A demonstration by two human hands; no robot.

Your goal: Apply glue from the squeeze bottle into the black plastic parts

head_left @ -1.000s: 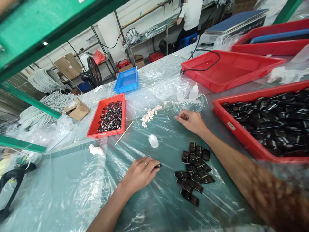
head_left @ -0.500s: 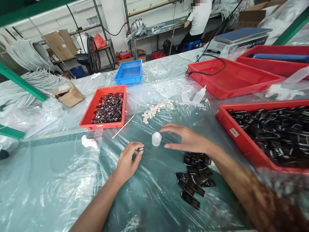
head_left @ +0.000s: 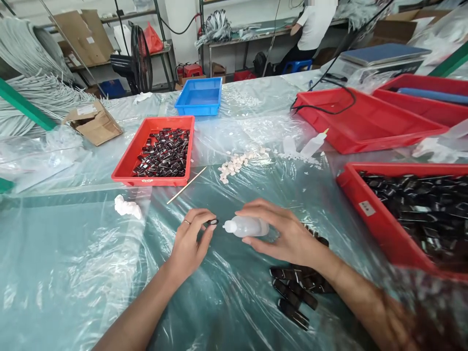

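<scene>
Between the thumb and fingers of my left hand (head_left: 192, 239) is a small black piece (head_left: 212, 222) with a pale oval end that faces right. My right hand (head_left: 283, 231) is closed around a translucent white squeeze bottle (head_left: 251, 226). The bottle lies on its side in the grip, its narrow nozzle pointing left, a small gap from the black piece. Below my right hand, a loose pile of flat black pieces (head_left: 292, 287) lies on the plastic-covered table (head_left: 219, 302), partly hidden by my hand and forearm.
A red tray (head_left: 120, 170) of small black parts stands ahead left, near a thin wooden stick (head_left: 186, 185) and crumpled white tissue (head_left: 127, 207). Pale chips (head_left: 234, 165) lie ahead. Another red tray (head_left: 351, 180) of black pieces is at right. A person (head_left: 316, 24) sits far back.
My right hand has taken hold of the bottle, which stood upright on the table, and tipped it toward my left hand. My left hand still holds the black piece. The view has shifted slightly.
</scene>
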